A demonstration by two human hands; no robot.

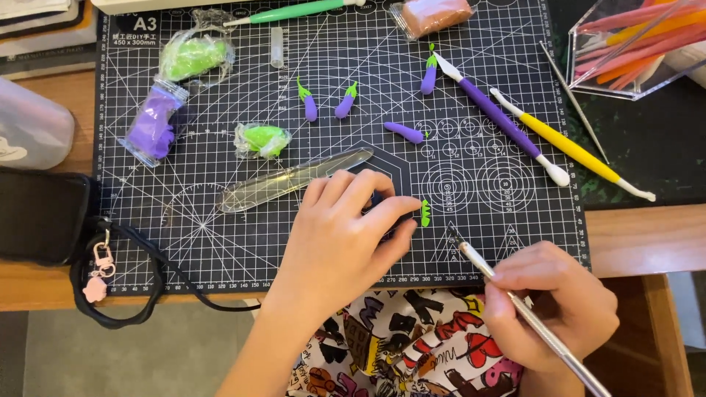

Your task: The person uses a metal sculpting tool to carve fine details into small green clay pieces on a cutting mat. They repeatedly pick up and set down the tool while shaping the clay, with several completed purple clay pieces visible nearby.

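Observation:
My left hand [340, 234] lies palm down on the black cutting mat [220, 235], fingertips next to a small green clay leaf piece [425, 213]. What sits under its fingers is hidden. My right hand [553, 309] grips a thin metal needle tool [471, 254] whose tip points toward the green piece. Three finished purple clay eggplants with green tops [309, 103] [345, 101] [429, 75] and a bare purple eggplant body [406, 131] lie further up the mat. A clear plastic blade [294, 179] lies just left of my left hand.
Wrapped clay lumps sit on the mat: green [193, 56], purple [153, 121], small green [262, 140], brown [434, 15]. Purple [500, 116] and yellow [570, 147] sculpting tools lie right. A clear box of tools [640, 44] stands top right; a black pouch with strap [40, 217] left.

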